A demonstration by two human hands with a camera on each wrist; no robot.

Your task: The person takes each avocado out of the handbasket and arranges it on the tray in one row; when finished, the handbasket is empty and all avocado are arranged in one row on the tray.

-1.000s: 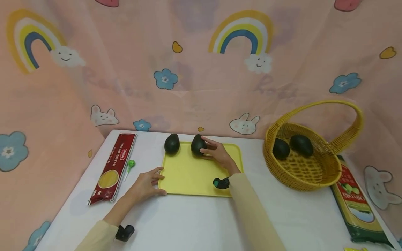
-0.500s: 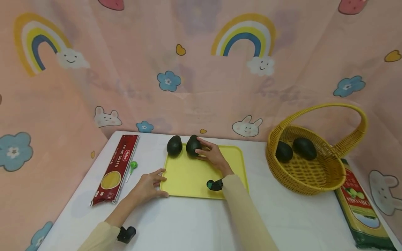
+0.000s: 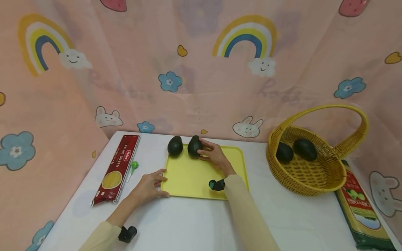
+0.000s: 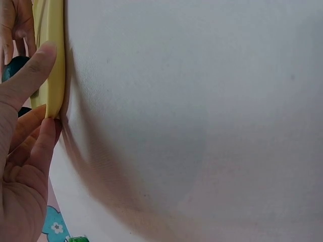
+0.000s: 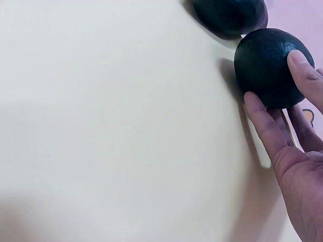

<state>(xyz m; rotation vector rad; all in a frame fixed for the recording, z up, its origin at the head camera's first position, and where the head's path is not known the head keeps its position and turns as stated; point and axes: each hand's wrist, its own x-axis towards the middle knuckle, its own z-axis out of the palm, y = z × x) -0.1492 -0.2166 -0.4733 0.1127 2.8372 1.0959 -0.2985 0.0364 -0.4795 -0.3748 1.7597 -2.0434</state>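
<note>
A dark green avocado (image 3: 194, 146) stands near the back edge of a yellow tray (image 3: 194, 174). My right hand (image 3: 214, 156) holds it from the right, thumb on one side and fingers on the other, as the right wrist view shows. Just left of it, at the tray's back left corner, is a second avocado (image 3: 175, 146), with a narrow gap between the two. At the front left corner, my left hand (image 3: 148, 188) grips the tray, its thumb (image 4: 38, 65) over the front edge and its fingers at the corner. Part of the held avocado is hidden behind my right fingers.
On the right stands a yellow wicker basket (image 3: 276, 170) with two more avocados (image 3: 305, 149) inside. A green and red packet (image 3: 361, 209) lies beside it. To the left are a red pasta packet (image 3: 117, 167) and a green lollipop (image 3: 134, 165). A patterned cloth (image 3: 201, 104) hangs behind.
My right hand has shifted the held avocado left, closer to the other one, then very slightly back. My left hand stays at the tray corner. The head view has shifted a little.
</note>
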